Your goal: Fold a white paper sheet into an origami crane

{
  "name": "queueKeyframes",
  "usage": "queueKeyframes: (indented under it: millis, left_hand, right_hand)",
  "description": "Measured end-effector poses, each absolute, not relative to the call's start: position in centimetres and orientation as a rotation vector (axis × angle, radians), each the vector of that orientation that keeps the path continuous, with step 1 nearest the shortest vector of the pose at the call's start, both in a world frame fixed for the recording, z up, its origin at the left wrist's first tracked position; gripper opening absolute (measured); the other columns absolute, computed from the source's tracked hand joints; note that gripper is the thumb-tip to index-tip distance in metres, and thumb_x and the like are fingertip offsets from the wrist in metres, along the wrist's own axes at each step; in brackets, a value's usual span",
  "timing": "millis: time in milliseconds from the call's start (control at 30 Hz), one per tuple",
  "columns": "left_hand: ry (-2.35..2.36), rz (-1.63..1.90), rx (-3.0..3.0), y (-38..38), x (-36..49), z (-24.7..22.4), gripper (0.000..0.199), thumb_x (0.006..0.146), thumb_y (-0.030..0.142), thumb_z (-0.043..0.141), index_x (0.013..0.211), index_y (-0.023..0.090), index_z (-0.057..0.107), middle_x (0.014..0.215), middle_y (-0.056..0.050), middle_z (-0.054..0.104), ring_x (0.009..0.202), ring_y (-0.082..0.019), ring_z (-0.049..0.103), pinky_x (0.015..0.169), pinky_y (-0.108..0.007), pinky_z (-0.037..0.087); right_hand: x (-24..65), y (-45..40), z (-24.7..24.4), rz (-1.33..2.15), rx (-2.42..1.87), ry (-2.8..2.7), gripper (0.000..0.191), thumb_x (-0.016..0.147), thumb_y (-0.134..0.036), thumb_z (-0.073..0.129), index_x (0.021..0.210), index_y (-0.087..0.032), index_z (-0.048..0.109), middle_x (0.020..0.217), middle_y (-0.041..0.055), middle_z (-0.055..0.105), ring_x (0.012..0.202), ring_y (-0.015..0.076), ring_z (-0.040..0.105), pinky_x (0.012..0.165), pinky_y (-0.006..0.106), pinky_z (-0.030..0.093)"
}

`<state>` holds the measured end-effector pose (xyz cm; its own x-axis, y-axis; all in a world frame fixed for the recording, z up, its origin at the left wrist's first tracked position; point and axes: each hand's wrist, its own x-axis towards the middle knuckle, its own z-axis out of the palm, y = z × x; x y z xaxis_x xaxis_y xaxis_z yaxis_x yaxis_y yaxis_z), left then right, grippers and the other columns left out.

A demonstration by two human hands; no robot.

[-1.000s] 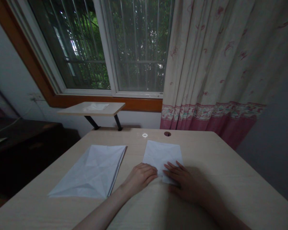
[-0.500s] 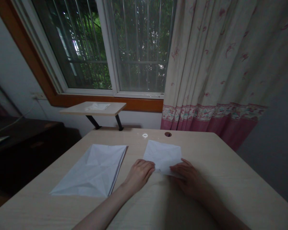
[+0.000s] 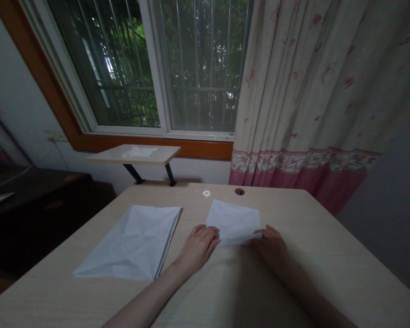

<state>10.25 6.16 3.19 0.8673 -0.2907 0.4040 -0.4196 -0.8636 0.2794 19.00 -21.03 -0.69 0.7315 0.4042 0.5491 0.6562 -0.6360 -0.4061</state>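
Note:
A small white sheet of paper (image 3: 235, 219), creased and roughly square, lies on the wooden desk (image 3: 205, 291) in front of me. At its near left corner, my left hand (image 3: 200, 243) is closed, with bent fingertips gripping the edge. My right hand (image 3: 269, 245) pinches the near right corner between thumb and fingers. Along the near edge between the hands runs a narrow folded strip. The undersides of both hands are hidden. Left of my left hand rests a larger stack of creased white sheets (image 3: 133, 241).
A raised shelf (image 3: 164, 157) on black legs at the back left bears a crumpled white piece (image 3: 140, 151). Near the desk's back edge are a small white ring-shaped mark (image 3: 206, 193) and a round cable hole (image 3: 239, 192). Behind hang a curtain (image 3: 304, 114) and a barred window.
My right hand has shifted slightly right to the paper's corner, and its fingers have drawn back from the sheet. The near edge now looks flatter and straighter. My left hand has barely moved.

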Motion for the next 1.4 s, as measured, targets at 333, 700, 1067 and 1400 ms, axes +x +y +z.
queueKeyframes:
  millis: [333,700,1067,1400]
  left_hand:
    - [-0.536,0.423,2.625,6.2,10.0,3.4,0.012,0.097,0.031,0.055,0.105,0.022,0.056,0.116,-0.002,0.068,0.109,-0.020,0.062,0.108,-0.043,0.035]
    - [-0.671,0.330,2.535,5.8,9.4,4.0,0.016,0.091,0.033,0.065,0.099,0.022,0.057,0.122,-0.002,0.067,0.115,-0.019,0.061,0.112,-0.040,0.035]
    - [-0.692,0.289,2.520,5.7,9.5,4.0,0.022,0.092,0.035,0.064,0.110,0.023,0.057,0.121,-0.003,0.067,0.114,-0.020,0.061,0.110,-0.041,0.037]
    - [-0.694,0.282,2.563,5.6,9.3,4.0,0.035,0.095,0.038,0.059,0.126,0.025,0.053,0.124,-0.005,0.065,0.113,-0.023,0.060,0.099,-0.039,0.046]
  right_hand:
    - [19.2,-20.8,-0.9,-0.588,-2.199,-0.445,0.041,0.084,-0.050,0.059,0.114,-0.022,0.063,0.105,0.0108,0.071,0.091,0.0294,0.069,0.082,0.048,0.056]
    - [18.1,-19.9,0.0,-1.365,-2.002,-0.746,0.059,0.089,-0.047,0.064,0.135,-0.018,0.040,0.117,0.0151,0.056,0.112,0.0328,0.054,0.094,0.056,0.048]
    - [15.9,-19.5,1.0,-1.462,-2.186,-0.977,0.003,0.095,-0.022,0.058,0.093,-0.025,0.059,0.103,0.0054,0.058,0.104,0.0245,0.055,0.096,0.048,0.038]
    - [16.2,-20.8,0.1,-1.071,-2.487,-1.401,0.036,0.089,-0.005,0.044,0.112,-0.024,0.064,0.101,0.0084,0.069,0.087,0.0230,0.064,0.078,0.037,0.051]
